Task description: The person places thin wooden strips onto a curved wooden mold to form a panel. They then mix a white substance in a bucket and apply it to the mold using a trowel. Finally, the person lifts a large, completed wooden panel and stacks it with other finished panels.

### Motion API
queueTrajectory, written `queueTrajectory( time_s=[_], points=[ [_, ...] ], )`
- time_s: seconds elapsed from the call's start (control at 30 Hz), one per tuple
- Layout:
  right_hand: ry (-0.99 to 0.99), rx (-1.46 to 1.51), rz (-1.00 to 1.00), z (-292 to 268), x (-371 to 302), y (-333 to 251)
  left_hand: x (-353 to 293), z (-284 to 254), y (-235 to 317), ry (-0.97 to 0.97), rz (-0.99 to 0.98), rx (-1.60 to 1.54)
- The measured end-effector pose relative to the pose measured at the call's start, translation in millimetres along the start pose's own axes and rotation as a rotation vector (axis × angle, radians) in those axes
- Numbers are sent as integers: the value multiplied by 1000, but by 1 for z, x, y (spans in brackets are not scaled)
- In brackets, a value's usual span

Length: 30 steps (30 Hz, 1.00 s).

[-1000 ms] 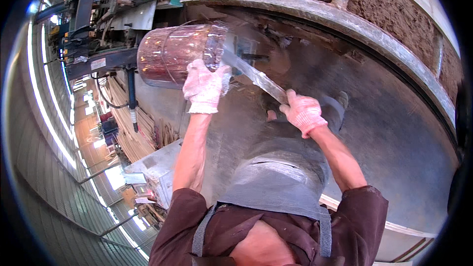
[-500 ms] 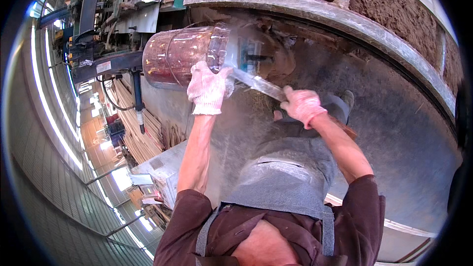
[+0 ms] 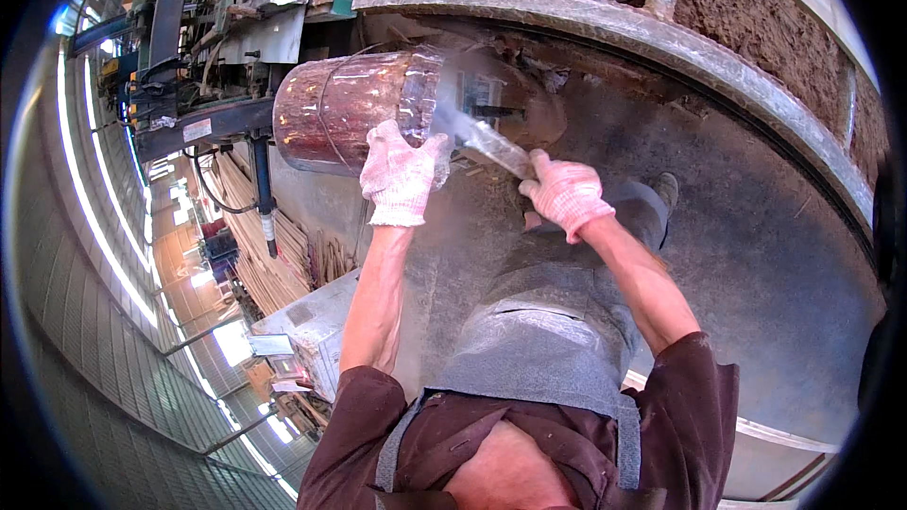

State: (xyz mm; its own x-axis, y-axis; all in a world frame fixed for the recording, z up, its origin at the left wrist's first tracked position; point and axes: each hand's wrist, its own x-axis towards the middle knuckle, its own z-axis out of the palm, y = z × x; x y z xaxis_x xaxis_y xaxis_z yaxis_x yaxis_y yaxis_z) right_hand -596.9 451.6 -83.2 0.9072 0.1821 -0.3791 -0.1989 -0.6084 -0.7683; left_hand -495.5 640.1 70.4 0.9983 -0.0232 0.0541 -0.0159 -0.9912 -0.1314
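Observation:
A reddish-brown round log (image 3: 350, 109) lies sideways in front of me, its cut end facing right. My left hand (image 3: 402, 175), in a white knit glove, presses against the log's near lower edge. My right hand (image 3: 565, 194), also gloved, is closed around the handle of a long metal tool (image 3: 482, 137). The tool's blurred blade reaches up to the log's cut end. A haze of dust hangs around the blade and the log end. A grey apron (image 3: 539, 340) covers my lap.
A large grey metal disc (image 3: 756, 255) with a raised rim curves around the right side. Above the rim runs a rough earthen wall (image 3: 746, 9). Machinery with black and blue parts (image 3: 203, 66) stands at the upper left. Stacked wooden strips (image 3: 269, 255) lie lower left.
My right hand has drawn the tool closer toward the log's cut end, and both hands sit slightly lower in view. Dust has thickened around the blade.

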Motion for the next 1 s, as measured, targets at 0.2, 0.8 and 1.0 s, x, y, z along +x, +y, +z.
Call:
queueTrajectory(
  time_s=[0.2, 0.8, 1.0],
  points=[
    [-6, -29, 101, 10, -58, 39, -2, 5, -7, 0, 16, -26],
    [-47, -64, 96, -1, -65, 51, -1, 3, -10, 3, 24, 0],
    [-42, -15, 105, -28, -85, 9, -1, 3, -11, 19, 44, -20]
  ],
)
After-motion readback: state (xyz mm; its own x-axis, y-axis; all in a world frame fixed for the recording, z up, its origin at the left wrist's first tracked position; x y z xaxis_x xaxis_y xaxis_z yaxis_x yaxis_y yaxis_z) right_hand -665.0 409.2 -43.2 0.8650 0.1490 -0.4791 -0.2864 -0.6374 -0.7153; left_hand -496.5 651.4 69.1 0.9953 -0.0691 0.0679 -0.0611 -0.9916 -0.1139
